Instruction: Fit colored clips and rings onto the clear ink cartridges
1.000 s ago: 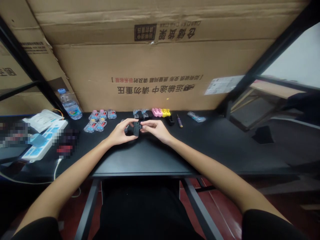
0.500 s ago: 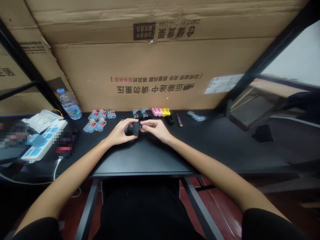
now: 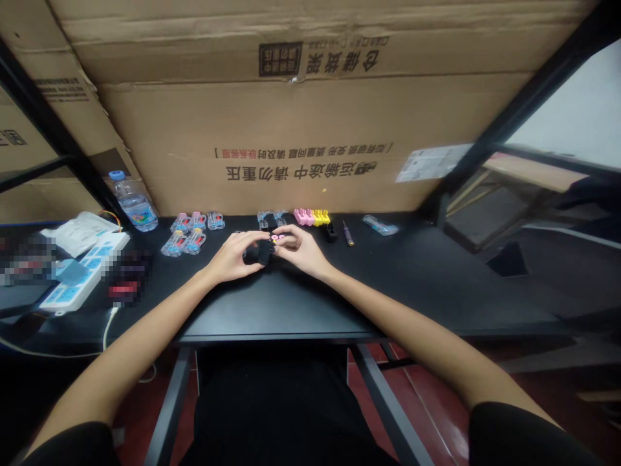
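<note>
A small black part [image 3: 264, 251] is gripped between the thumb and fingers of my left hand [image 3: 231, 257], above the black table. My right hand [image 3: 305, 251] pinches a small dark piece with pink and yellow spots [image 3: 277, 239] against the right side of the black part. Just behind my hands lie clear and black pieces [image 3: 273, 221], a pink block [image 3: 304, 217] and a yellow block [image 3: 321, 217] side by side. Another black part [image 3: 330, 232] and a small screwdriver [image 3: 348, 233] sit to the right of them.
Several clear plastic pieces [image 3: 185, 242] are at the left rear, beside a water bottle [image 3: 134, 202]. A white power strip [image 3: 85, 273] with a cable lies further left. One clear piece [image 3: 381, 226] is at the right rear. Cardboard [image 3: 291, 123] stands behind the table [image 3: 281, 310].
The fingers of my right hand have shifted and curled more, and pink and yellow spots now show between them. My left hand keeps its hold on the black part, which has tilted slightly.
</note>
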Tool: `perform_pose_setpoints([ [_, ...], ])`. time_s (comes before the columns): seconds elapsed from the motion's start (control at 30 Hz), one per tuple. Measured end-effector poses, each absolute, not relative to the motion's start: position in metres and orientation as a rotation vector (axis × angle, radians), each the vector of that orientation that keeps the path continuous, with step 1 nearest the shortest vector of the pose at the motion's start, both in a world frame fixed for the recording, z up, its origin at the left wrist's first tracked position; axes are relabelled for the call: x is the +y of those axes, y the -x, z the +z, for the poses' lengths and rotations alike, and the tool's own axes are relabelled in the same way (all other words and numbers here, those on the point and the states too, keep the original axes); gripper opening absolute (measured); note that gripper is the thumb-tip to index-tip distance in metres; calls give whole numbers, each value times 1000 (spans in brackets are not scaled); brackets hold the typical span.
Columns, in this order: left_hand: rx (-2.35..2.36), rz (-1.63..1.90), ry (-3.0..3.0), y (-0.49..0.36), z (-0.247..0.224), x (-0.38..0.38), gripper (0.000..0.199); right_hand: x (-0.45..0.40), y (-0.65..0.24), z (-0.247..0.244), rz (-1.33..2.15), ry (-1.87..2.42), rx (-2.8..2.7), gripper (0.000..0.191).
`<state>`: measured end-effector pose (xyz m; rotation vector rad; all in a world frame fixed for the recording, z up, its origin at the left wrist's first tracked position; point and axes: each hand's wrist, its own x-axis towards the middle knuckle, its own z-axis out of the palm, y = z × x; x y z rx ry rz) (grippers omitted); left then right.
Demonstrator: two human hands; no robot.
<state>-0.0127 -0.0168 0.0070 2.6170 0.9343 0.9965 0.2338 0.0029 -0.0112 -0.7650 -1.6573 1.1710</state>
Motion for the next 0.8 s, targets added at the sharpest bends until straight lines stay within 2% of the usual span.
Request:
perform_pose_setpoints([
  [0.23, 916, 988, -2637, 13, 7, -16, 63, 0, -233, -10, 1064, 757, -1746, 39],
  [0.47, 1003, 1017, -2623, 15, 10, -17, 69, 1, -231, -8, 1175, 752, -1686, 31],
  [0.8, 1009, 999, -2711, 10, 16, -24, 66, -2, -229, -8, 1396, 723, -1593, 39],
])
